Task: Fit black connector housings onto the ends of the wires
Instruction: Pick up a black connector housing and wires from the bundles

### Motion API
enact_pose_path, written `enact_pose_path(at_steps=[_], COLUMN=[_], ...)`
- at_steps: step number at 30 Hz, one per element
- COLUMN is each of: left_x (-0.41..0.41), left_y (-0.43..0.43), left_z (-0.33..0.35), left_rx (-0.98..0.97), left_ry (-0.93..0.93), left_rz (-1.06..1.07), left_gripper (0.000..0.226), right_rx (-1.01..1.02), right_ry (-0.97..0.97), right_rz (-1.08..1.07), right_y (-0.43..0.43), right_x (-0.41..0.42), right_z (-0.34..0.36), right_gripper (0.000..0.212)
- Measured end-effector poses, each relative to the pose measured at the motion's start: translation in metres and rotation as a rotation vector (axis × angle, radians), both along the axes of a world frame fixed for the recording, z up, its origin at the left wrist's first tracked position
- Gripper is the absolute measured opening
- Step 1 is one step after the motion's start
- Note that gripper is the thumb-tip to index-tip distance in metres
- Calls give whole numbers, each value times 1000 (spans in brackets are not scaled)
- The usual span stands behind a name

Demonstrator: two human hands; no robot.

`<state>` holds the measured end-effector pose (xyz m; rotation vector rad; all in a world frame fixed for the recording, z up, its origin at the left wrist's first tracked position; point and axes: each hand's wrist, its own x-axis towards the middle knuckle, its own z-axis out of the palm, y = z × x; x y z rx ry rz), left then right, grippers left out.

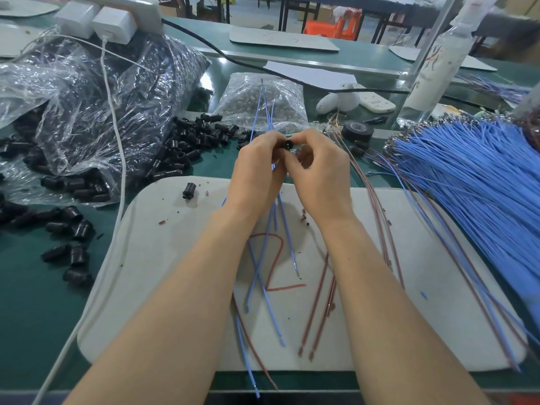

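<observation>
While blue wires (284, 220) hang below, left hand (257, 163), right hand (320, 168) — both pinching one black housing (289, 144) (end-on).

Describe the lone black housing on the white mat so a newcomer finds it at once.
Start at the big white mat marked with a red 2. Near its far left corner, left of the left hand, lies one black connector housing. Unlike the heaped housings on the green table, it sits alone on the mat.
</observation>
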<state>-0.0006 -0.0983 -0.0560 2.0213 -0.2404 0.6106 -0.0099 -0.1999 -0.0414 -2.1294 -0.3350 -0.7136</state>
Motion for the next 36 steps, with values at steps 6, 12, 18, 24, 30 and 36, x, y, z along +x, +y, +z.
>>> enact_pose_path(at_steps=[6, 12, 18, 24, 30, 36], left_x=[-2, -2, 1, 2, -1, -3], left_y=[3, 5, 7, 9, 7, 7], left_z=[2, 2, 1, 1, 3, 4], left_rx=[44, 42, 46, 86, 92, 100], left_ry=[-53, -14, -2, 4, 20, 54], left_rz=[52, 130, 145, 157, 187, 184], left_gripper=[26, 21, 9, 7, 10, 14], right_rx=[16, 25, 159, 267, 227, 93], right_ry=[28, 124, 191, 223, 182, 83], right_rz=[10, 85, 83, 140, 130, 83], right_y=[-2, -2, -11, -15, -12, -9], right_x=[-2, -3, 2, 1, 0, -2], right_z=[4, 7, 11, 15, 16, 16], right_gripper=[12, 15, 19, 13, 7, 6])
